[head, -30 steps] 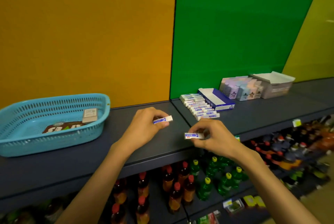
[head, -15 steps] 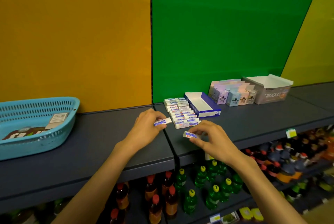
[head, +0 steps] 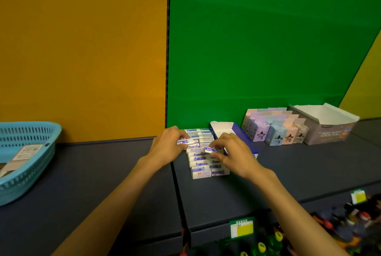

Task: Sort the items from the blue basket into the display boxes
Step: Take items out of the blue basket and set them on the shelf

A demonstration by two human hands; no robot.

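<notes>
**Nearly there: 2 small boxes at the stack, more left in the basket**

Evidently the sorting is partway through. The left hand (head: 169, 148) pinches 1 small blue-and-white box (head: 185, 142) at the upper left of the stacked rows of matching boxes (head: 203, 163) on the shelf (head: 288, 173). The right hand (head: 235, 152) pinches a 2nd box (head: 210, 149) just above the rows. The 2 hands are close together but not touching. Neither box is set down yet.

The open blue display box (head: 239, 132) beside the rows looks largely empty, so I judge the rows themselves may need boxing. The blue basket (head: 31, 152), well apart at the left, holds at least 1 flat labelled packet (head: 24, 153). Pastel star-printed cartons (head: 274, 129) and a grey display box (head: 329, 129) stand further right.

All printing is too blurred to read.
</notes>
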